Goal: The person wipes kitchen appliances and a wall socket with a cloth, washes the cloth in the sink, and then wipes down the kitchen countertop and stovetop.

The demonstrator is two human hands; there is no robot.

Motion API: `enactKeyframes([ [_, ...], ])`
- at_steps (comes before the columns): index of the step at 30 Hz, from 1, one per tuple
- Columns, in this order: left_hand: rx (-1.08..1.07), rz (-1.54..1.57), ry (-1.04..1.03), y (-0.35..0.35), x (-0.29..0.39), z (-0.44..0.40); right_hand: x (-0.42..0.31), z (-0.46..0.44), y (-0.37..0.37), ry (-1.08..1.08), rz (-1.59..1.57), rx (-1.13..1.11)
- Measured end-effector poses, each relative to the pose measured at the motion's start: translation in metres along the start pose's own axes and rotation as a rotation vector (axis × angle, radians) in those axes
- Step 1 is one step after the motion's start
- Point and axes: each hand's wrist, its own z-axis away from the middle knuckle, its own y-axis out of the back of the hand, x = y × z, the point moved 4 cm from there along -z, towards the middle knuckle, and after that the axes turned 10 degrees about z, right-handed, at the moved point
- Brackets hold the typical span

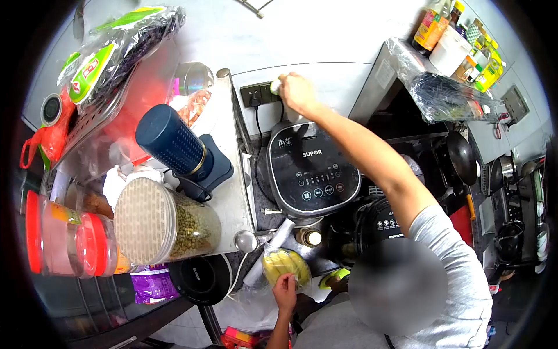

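My right hand [297,93] reaches out to the wall, its fingers closed on a small pale green and white cloth [275,86]. The cloth is at the right end of a black wall socket [260,94], which has a black plug in its left part. Below that arm sits a black SUPOR rice cooker [314,166] with its lid down. My left hand [285,292] is low in front of my body, fingers curled together. It overlaps the lower edge of a clear plastic bag with yellow contents [286,266]; whether it grips the bag is unclear.
A metal shelf [229,218] on the left bears a blue portable blender [174,142] and a jar of green beans [195,227]. Sauce bottles [431,29] stand on a film-covered appliance at upper right. A wok [462,157] is farther right. A blurred round patch hides part of the lower right.
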Motion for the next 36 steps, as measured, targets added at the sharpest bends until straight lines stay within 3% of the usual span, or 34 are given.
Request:
enactKeyframes([
  [5,0.005,-0.035,-0.014,0.007,-0.001,-0.003,-0.04,-0.009,-0.011,0.016,0.04,0.022],
  [7,0.014,-0.035,0.004,0.012,-0.01,-0.001,-0.043,-0.01,-0.011,0.108,0.13,-0.055],
  [9,0.023,0.004,0.024,0.014,-0.014,-0.008,-0.054,-0.006,-0.011,0.172,0.187,0.03],
  [18,0.031,-0.041,-0.026,0.008,-0.006,-0.009,-0.089,-0.013,-0.025,0.195,0.027,0.032],
  [23,0.038,-0.038,-0.071,0.008,-0.002,-0.005,-0.083,-0.007,-0.023,0.308,0.143,0.058],
  [29,0.024,-0.026,-0.022,0.003,0.003,-0.002,-0.045,-0.006,-0.001,0.392,0.266,-0.077],
  [36,-0.008,-0.038,-0.036,-0.008,0.0,-0.008,-0.004,0.002,0.01,0.344,0.17,-0.027],
])
